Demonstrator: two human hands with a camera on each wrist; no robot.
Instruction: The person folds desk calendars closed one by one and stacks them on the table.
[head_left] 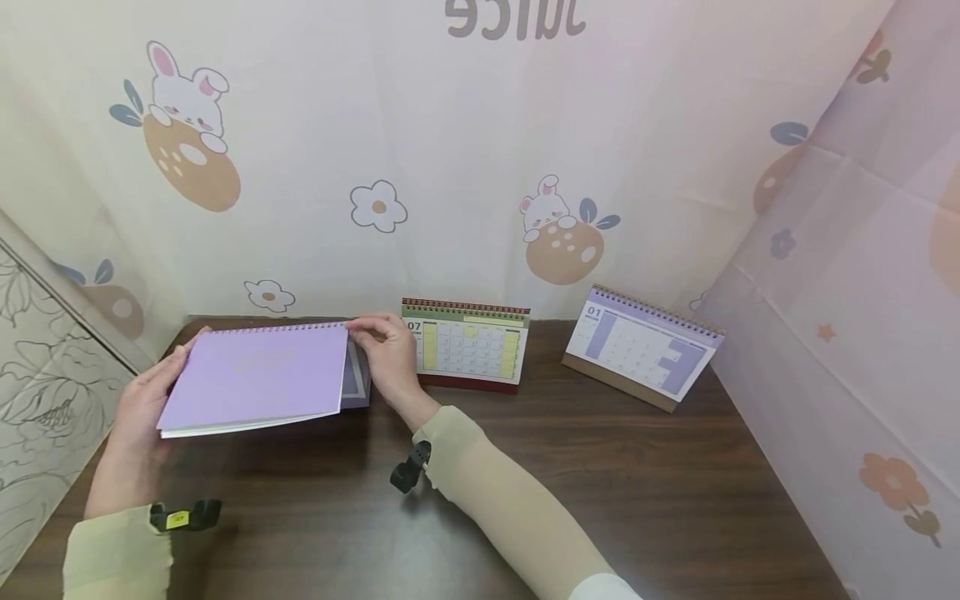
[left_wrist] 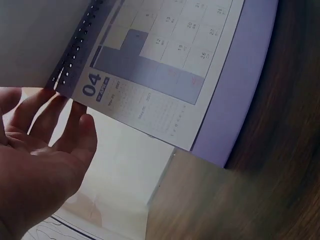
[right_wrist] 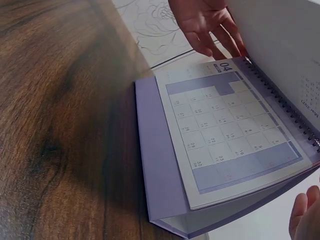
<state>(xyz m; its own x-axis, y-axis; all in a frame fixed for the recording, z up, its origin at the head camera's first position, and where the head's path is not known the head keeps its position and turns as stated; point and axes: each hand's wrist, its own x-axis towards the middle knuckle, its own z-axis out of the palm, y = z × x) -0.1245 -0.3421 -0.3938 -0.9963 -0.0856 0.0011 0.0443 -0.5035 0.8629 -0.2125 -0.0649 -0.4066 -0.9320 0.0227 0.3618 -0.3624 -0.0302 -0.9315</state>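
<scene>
A purple desk calendar (head_left: 258,371) stands at the table's left, its purple cover and some pages lifted toward the head camera. Beneath them, the April page, marked 04 (right_wrist: 225,120), shows in both wrist views above the purple stand (left_wrist: 250,65). My left hand (head_left: 150,396) holds the calendar's left side, with bent fingers (left_wrist: 45,117) at the end of the spiral binding. At the opposite end of the binding, my right hand (head_left: 390,350) pinches the top right corner. Only part of that hand shows in the right wrist view, so its contact is hidden there.
A green-topped calendar marked 07 (head_left: 468,346) with a dark red base stands just right of my right hand. Farther right is an angled light purple calendar marked 01 (head_left: 641,346). A patterned curtain (head_left: 465,150) hangs behind the dark wooden table (head_left: 600,467).
</scene>
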